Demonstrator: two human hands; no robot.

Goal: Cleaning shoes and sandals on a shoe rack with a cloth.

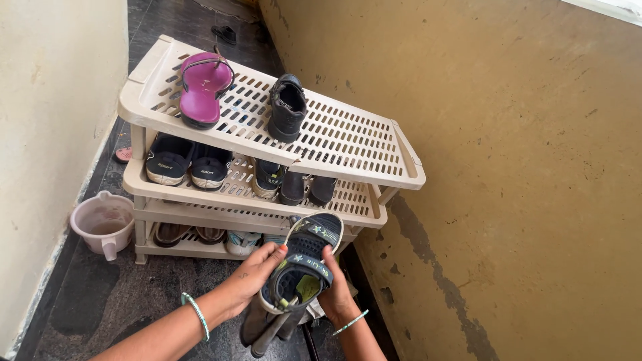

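Both my hands hold a dark blue strapped sandal (302, 262) with a pale sole rim, just in front of the cream plastic shoe rack (348, 144). My left hand (254, 273) grips its left side and my right hand (336, 289) grips its right side. Other dark footwear (267, 327) hangs below the sandal, against my hands. On the rack's top shelf lie a purple sandal (202, 87) and a black shoe (287, 107). Dark blue shoes (189, 160) and several more pairs fill the middle and bottom shelves.
A pale pink plastic mug (105, 224) stands on the dark stone floor left of the rack. A cream wall rises at the left and a stained ochre wall (521, 167) at the right. A dark slipper (225, 32) lies far back on the floor.
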